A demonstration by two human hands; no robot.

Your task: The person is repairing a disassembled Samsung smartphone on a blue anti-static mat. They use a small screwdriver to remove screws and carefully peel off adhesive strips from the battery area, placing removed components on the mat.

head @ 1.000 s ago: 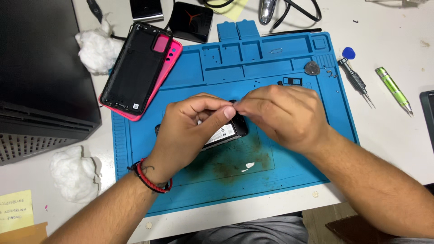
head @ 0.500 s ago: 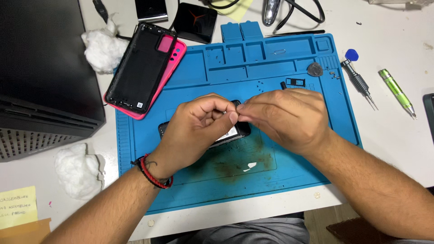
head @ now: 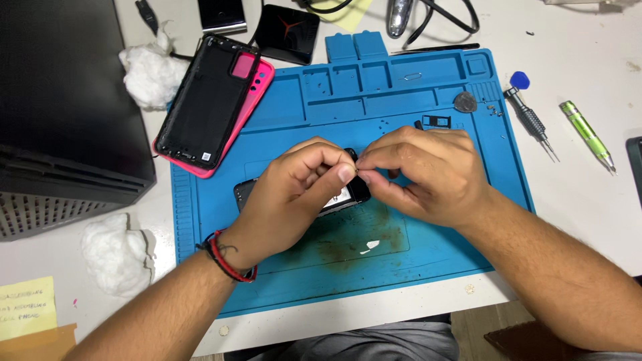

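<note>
Over the blue mat, the left hand and the right hand pinch with closed fingers something tiny above the opened phone, so this looks like fine part-handling, which calls for steady, gentle fingers.

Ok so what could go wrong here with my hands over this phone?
Both hands, left hand and right hand, pinch something tiny over the opened phone; dropped, it could vanish among the blue mat compartments. The loose screws near the mat's edge might roll off. Cotton wad fibres could stray inside.
</note>
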